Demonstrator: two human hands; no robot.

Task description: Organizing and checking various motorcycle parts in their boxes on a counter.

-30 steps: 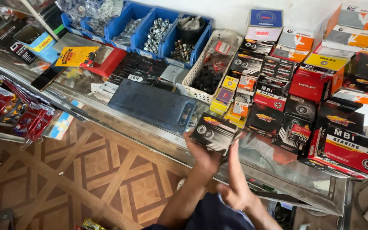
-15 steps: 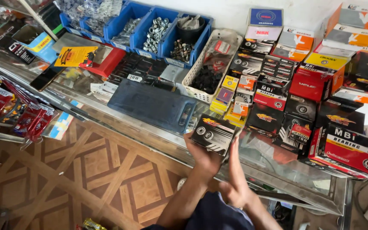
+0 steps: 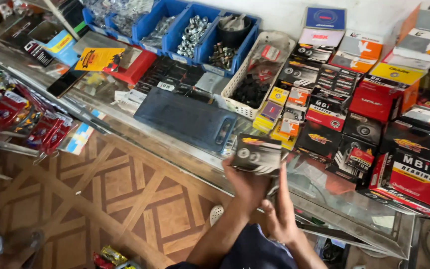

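- The glass-topped display counter [image 3: 324, 199] lay under my hands, crowded with boxes.
- The small black printed cardboard box [image 3: 256, 155] sat above its near edge; I judged it stiff, light, best gripped by its sides.
- My left hand [image 3: 247, 182] had fingers closed underneath it.
- My right hand [image 3: 280, 214] stood flat, fingers straight, holding nothing.

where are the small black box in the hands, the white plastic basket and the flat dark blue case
small black box [image 3: 256, 154], head view, front face
white plastic basket [image 3: 238, 106], head view, near rim
flat dark blue case [image 3: 185, 118], head view, top middle

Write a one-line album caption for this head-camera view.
Both hands, left hand and right hand, hold a small black box over a glass counter crowded with boxes.
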